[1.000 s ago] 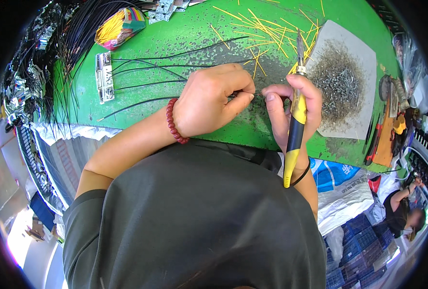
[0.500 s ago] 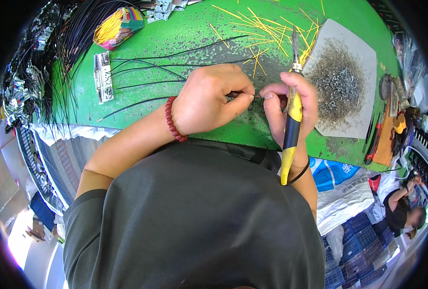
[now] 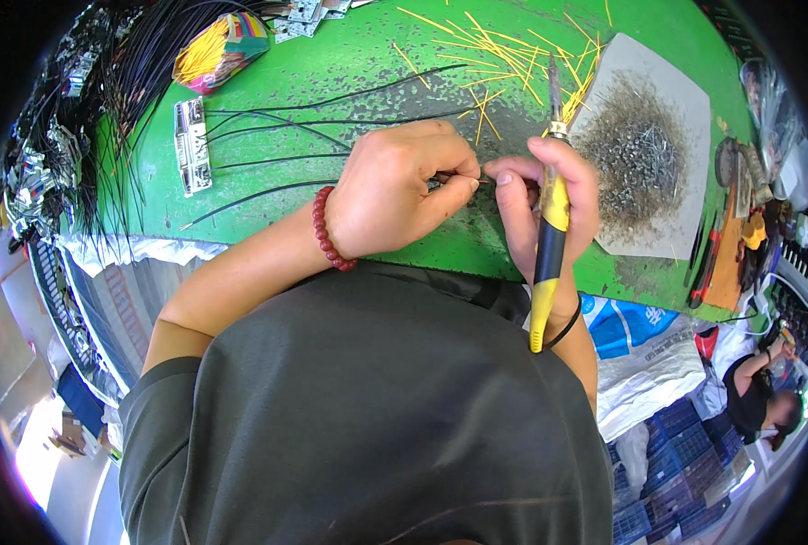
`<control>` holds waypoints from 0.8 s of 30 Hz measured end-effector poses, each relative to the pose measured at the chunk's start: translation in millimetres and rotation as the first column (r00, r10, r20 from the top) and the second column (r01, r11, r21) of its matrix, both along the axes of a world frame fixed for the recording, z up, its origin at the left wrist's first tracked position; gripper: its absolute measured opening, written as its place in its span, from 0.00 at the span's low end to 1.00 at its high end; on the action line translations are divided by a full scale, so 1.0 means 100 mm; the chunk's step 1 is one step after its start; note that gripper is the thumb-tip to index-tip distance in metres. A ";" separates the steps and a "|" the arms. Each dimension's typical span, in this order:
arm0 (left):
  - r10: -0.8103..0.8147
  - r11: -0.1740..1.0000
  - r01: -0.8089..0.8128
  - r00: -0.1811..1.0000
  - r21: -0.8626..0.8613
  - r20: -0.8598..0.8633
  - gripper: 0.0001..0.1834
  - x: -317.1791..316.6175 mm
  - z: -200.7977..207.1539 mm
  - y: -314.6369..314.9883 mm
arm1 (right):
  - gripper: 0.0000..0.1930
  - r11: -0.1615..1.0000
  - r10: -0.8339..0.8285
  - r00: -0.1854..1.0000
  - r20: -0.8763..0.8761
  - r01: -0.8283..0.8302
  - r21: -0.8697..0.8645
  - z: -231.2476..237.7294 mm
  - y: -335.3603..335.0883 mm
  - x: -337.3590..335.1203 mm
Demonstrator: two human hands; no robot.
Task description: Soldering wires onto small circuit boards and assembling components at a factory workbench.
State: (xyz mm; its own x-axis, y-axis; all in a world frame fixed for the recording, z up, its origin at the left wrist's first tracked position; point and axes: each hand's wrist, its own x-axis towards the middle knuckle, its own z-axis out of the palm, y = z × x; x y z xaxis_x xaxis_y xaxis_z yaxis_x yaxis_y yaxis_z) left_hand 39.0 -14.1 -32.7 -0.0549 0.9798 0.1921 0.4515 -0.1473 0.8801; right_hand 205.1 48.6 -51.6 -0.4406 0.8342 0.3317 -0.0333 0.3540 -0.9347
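My left hand (image 3: 413, 186), a red bead bracelet at its wrist, is closed in a pinch over the green bench. Between its thumb and forefinger sits a thin dark wire (image 3: 440, 180), whose end is mostly hidden. My right hand (image 3: 558, 195) holds a yellow and black soldering iron (image 3: 551, 227), its metal tip pointing away from me. The right thumb and fingertips come close to the wire end beside the left fingertips. Several black wires (image 3: 281, 159) run from near a white circuit board strip (image 3: 192, 147) toward my left hand.
Yellow tubes (image 3: 495, 54) lie scattered at the far side; more fill a colourful packet (image 3: 222, 53). A grey sheet (image 3: 686, 100) with a heap of metal clippings (image 3: 645, 168) lies to the right, beside pliers (image 3: 706, 263). Dark wire bundles crowd the left. Another person (image 3: 758, 391) is at far right.
Both hands stay nearly in place. The right fingertips have shifted slightly toward the left, and the soldering iron has tilted a little with them.
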 end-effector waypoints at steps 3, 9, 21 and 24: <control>0.005 1.000 -0.005 1.000 0.001 -0.029 0.04 -0.01 -0.01 -0.01 | 0.21 0.996 0.006 1.000 0.028 -0.003 -0.091 0.05 0.00 0.00; 0.039 0.999 -0.034 0.990 0.041 -0.133 0.05 -0.02 0.01 -0.03 | 0.20 0.999 0.020 0.985 0.171 -0.012 -0.050 0.03 0.01 0.06; 0.016 0.999 -0.005 0.937 0.033 -0.349 0.04 0.01 -0.10 -0.01 | 0.40 0.971 -0.062 0.990 0.129 0.090 -0.220 0.01 -0.15 0.51; 0.013 1.000 -0.010 0.932 0.010 -0.362 0.04 0.02 -0.08 0.01 | 0.32 0.981 -0.119 0.988 0.094 0.132 -0.144 -0.12 -0.18 0.59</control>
State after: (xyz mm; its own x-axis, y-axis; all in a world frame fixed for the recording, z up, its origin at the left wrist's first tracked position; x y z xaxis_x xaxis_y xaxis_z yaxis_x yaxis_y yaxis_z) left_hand 41.3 -13.3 -40.5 0.0087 0.9780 0.2086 0.7409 -0.1465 0.6554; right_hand 263.9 30.4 -63.4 -0.3505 0.9219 0.1651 0.0835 0.2064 -0.9749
